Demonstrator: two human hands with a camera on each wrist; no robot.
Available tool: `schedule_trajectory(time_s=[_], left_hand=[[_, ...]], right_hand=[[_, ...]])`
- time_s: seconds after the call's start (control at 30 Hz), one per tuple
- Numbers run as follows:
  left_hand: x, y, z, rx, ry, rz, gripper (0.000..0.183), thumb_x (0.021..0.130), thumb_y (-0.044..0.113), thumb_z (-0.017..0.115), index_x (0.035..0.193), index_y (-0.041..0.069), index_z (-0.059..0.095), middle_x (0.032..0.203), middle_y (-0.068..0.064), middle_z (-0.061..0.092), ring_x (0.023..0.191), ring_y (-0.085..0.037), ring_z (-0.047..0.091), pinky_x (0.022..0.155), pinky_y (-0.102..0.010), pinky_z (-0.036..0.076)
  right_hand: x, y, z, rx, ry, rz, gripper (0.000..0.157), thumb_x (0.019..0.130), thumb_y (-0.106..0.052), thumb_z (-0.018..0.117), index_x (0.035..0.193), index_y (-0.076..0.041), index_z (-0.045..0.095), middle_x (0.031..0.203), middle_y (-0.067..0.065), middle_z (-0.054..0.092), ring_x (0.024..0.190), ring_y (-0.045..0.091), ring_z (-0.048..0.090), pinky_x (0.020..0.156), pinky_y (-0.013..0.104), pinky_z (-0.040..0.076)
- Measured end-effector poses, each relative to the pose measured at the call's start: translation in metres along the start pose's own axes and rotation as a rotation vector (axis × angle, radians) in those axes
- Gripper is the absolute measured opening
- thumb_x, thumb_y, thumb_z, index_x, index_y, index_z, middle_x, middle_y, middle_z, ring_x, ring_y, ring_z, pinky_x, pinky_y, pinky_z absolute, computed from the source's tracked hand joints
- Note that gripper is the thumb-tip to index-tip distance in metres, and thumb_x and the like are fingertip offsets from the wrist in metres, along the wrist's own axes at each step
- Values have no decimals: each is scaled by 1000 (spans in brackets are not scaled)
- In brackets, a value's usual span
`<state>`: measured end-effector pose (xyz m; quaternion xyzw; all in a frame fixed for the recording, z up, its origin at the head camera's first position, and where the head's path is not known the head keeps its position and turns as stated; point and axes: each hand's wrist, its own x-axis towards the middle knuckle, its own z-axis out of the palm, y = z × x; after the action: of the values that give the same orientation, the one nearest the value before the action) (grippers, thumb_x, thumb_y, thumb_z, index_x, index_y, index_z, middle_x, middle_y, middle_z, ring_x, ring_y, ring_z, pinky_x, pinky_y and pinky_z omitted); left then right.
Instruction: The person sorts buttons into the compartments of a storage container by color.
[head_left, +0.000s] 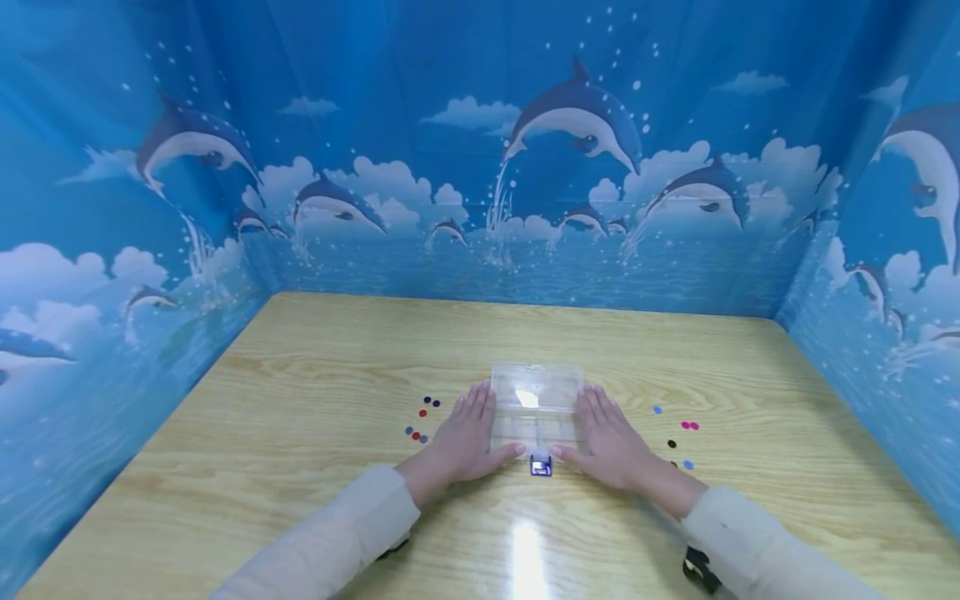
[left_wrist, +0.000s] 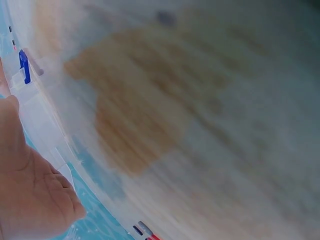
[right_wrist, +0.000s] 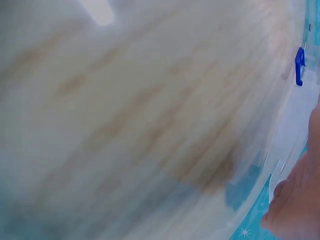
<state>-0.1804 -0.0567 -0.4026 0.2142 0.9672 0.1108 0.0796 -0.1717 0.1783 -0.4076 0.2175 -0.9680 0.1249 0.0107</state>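
A clear plastic box [head_left: 525, 429] with inner dividers lies on the table, its transparent lid [head_left: 551, 383] swung back on the far side. At its front edge sits a blue clasp [head_left: 541, 465], also seen in both wrist views. My left hand [head_left: 465, 437] lies along the left side of the box, fingers extended forward and thumb at the front edge. My right hand [head_left: 613, 446] mirrors it on the right side, with its thumb close to the clasp. Both palms are partly seen beside the box in the wrist views.
Left of the box lie several small round discs, dark blue, grey and red [head_left: 423, 413]. More discs, blue, black and pink [head_left: 686, 425], are scattered to the right, some near the right wrist. A dolphin-patterned curtain [head_left: 420, 267] borders the wooden table [head_left: 337, 358] at the back and sides.
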Motion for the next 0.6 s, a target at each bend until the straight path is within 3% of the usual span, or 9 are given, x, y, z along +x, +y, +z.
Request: schedule_trajectory(time_s=[0.6], left_hand=[[0,1,-2,32,-19,2,92,90,65,34,147,-3,12,155,-19,4,144,-33,5,118,-41,11]], right_hand=[[13,15,2,46,-72,-15,101,84,-60,51,143,12,13,151,29,7,141,44,5,115,53,12]])
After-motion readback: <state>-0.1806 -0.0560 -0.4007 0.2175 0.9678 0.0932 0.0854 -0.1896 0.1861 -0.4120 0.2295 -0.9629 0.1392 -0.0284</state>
